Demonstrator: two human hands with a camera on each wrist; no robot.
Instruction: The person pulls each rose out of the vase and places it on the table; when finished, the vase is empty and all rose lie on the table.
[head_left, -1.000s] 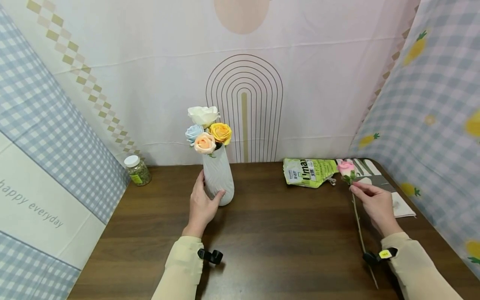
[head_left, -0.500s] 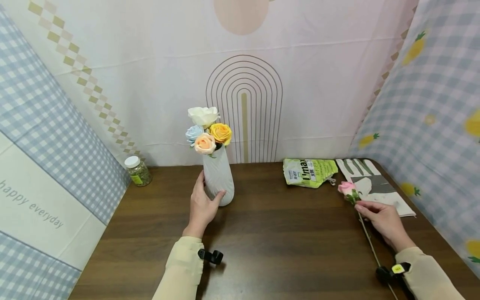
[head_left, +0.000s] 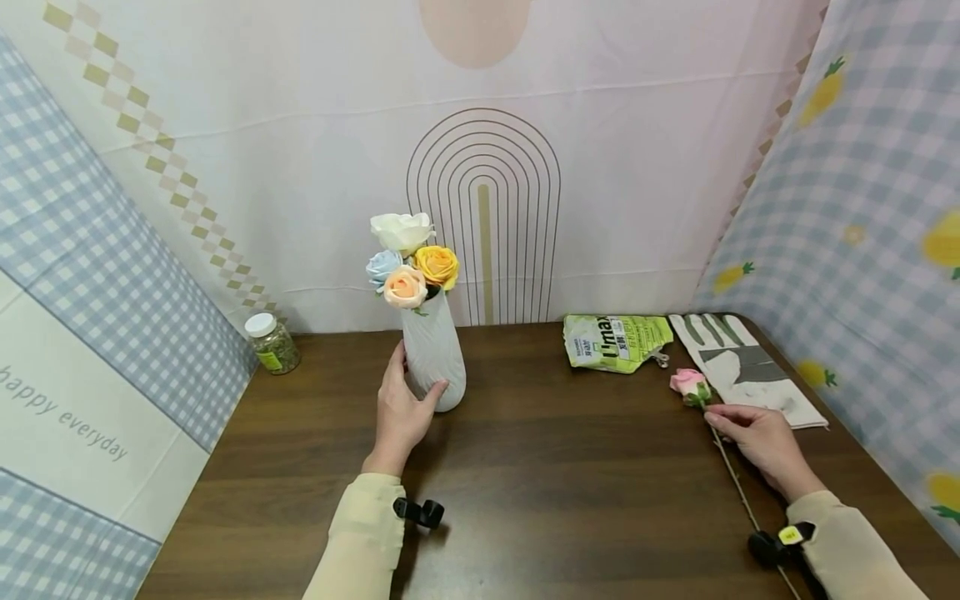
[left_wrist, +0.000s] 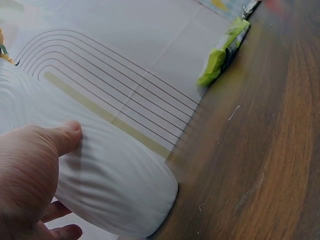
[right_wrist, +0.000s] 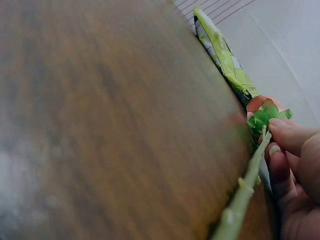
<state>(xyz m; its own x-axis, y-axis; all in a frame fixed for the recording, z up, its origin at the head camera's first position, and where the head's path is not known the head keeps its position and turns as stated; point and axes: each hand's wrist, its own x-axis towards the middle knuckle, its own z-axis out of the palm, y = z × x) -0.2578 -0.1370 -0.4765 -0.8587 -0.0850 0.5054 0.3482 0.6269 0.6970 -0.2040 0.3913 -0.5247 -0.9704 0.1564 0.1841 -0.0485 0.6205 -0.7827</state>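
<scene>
A white ribbed vase [head_left: 435,354] stands on the table, leaning a little in the head view, with white, blue, yellow and peach roses [head_left: 405,287] in its mouth. My left hand [head_left: 402,412] holds its lower body from the left; the left wrist view shows the thumb across the near side of the vase [left_wrist: 115,175] and fingertips below. Over on the right, my right hand [head_left: 765,442] pinches a pink rose [head_left: 688,383] by its stem just under the green leaves. The long stem [right_wrist: 245,195] slants down toward the wrist camera.
A green printed pouch [head_left: 618,342] lies at the back right. Beside it is a folded white and grey cloth item [head_left: 750,371], perhaps gloves. A white-lidded jar [head_left: 272,343] stands at the back left. Patterned cloths [head_left: 637,150] hang behind and along both sides.
My right hand has come down and nearer with the pink rose, its bloom dropping away from the cloth item. The left hand keeps its hold on the vase.
</scene>
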